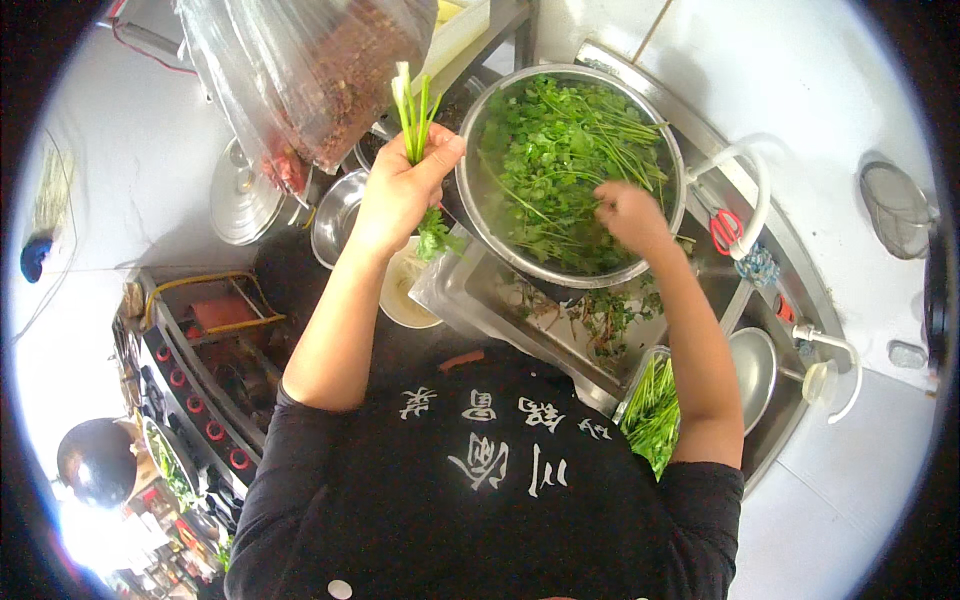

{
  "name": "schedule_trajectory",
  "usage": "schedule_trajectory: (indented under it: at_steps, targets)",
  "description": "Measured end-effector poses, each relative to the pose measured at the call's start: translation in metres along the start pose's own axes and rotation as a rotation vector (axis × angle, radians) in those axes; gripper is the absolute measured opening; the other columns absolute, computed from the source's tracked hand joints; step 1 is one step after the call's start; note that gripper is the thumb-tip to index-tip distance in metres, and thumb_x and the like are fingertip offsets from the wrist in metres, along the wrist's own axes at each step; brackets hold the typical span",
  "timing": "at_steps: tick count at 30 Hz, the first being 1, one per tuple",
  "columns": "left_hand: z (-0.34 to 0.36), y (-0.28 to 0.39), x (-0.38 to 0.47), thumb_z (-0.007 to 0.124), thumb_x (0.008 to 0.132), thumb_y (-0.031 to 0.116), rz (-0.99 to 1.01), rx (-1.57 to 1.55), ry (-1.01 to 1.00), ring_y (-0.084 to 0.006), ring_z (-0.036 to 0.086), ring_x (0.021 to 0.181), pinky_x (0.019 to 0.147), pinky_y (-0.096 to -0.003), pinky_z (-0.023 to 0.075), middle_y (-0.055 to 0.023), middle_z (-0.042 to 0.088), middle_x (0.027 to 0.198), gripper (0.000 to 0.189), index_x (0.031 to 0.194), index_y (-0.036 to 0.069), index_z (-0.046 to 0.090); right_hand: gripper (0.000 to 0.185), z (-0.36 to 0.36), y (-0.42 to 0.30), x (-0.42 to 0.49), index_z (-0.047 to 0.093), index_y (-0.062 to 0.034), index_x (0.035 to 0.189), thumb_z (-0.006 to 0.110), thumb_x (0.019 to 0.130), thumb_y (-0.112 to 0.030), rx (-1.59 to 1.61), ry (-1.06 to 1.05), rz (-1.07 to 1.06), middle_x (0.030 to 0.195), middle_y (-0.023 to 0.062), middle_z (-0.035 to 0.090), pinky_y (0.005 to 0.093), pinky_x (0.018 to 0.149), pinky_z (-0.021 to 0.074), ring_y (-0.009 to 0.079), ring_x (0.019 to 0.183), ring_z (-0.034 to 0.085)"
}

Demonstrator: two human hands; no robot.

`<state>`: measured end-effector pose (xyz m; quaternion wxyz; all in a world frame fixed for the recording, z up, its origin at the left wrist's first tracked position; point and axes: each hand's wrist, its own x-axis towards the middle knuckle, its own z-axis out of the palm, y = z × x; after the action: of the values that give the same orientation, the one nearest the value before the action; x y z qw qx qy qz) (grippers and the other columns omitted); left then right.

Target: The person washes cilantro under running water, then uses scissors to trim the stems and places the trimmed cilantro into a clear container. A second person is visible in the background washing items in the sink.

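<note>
My left hand (401, 187) is closed around a small bunch of coriander (415, 112). Its pale cut stems point up past my thumb, and its leaves hang below my fist. To the right, a large round metal basin (468, 214) holds a heap of loose coriander (559, 139), with water visible around the leaves. Over the basin's near right side is my right hand (634, 217), slightly blurred with curled fingers close to the leaves. Whether those fingers pinch a stem is hard to see.
The basin sits over a steel sink (495, 292) with scraps and roots (607, 322) inside. A container of green stems (654, 412) is by my right elbow. A faucet (757, 187) and red-handled scissors (725, 230) stand right. A filled plastic bag (322, 75) hangs upper left, above a metal bowl (330, 225).
</note>
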<state>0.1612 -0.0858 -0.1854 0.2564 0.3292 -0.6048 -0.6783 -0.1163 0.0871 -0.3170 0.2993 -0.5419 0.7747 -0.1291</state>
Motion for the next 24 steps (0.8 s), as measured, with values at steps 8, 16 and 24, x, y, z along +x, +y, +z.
schedule_trajectory:
  at_steps: [8,16,24]
  targets:
    - [0.018,-0.009,0.006,0.063,0.091,0.022,-0.035,0.019,-0.020,-0.0025,0.038,0.053,0.048,-0.0199,0.0304,0.0081,0.047,0.067,0.014,0.091,0.008,0.061,0.026,0.092,-0.015,0.008,0.062,-0.0072,0.104,0.060,0.079,-0.015,-0.248,-0.055,-0.021,0.091,0.0204,0.066,0.0484,0.077,0.0509,0.0397,0.087,0.063]
    - [0.016,-0.013,0.010,0.052,0.098,0.028,-0.093,0.018,-0.082,-0.0052,0.039,0.054,0.053,-0.0216,0.0363,0.0066,0.041,0.062,0.028,0.103,0.004,0.065,0.017,0.002,-0.013,-0.001,0.062,-0.0006,0.087,0.065,0.081,-0.016,0.475,0.030,-0.083,0.077,0.0052,0.061,0.0301,0.067,0.0452,0.0157,0.073,0.058]
    - [0.036,-0.025,0.025,0.049,0.099,0.028,-0.265,0.123,-0.222,-0.0134,0.055,0.068,0.067,-0.0260,0.0468,-0.0035,0.062,0.079,0.035,0.112,-0.001,0.062,0.019,-0.072,-0.064,-0.038,0.060,-0.0014,0.097,0.061,0.089,-0.019,0.902,0.149,-0.127,0.079,0.0004,0.059,0.0250,0.071,0.0434,0.0099,0.075,0.056]
